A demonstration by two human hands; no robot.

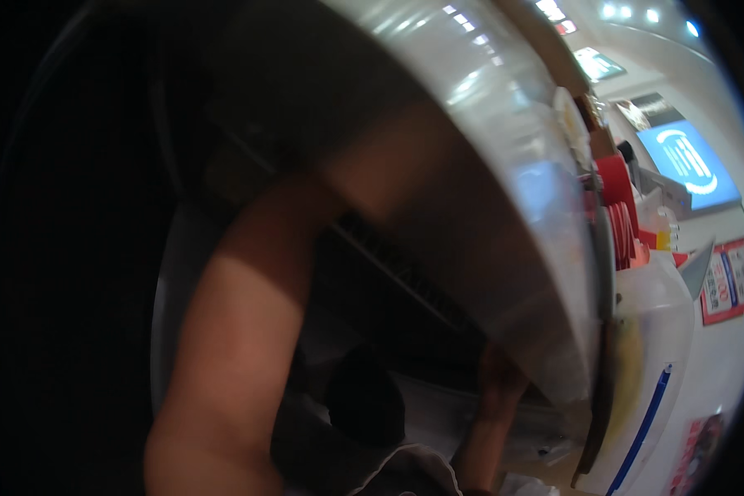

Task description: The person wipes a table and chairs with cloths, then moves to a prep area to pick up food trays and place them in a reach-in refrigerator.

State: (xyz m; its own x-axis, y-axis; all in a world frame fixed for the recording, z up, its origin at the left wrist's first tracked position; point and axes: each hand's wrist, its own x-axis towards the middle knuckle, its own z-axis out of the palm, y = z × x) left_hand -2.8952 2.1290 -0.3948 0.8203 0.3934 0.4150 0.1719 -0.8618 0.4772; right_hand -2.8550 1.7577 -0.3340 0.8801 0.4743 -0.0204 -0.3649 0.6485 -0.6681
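Note:
My left forearm [235, 322] reaches from the bottom edge up into a dark space beside a smooth, shiny curved panel [490, 80]. The left hand itself cannot be made out; a blurred skin-coloured patch on the panel's dark face looks like a reflection of the arm. Lower right, my right hand [502, 369] is dim and close to the panel's lower part, its fingers mostly lost in shadow. Between the arms runs a dark slotted strip [403, 270], like a grille. Under it sits a black rounded thing [366, 397], too dark to name surely.
Right of the panel is a white counter [716, 366] with a blue pen [642, 428], red items [617, 186] and a printed sign [725, 282] bearing writing. A lit blue screen [688, 164] stands farther back. A pale cord [409, 446] loops at the bottom.

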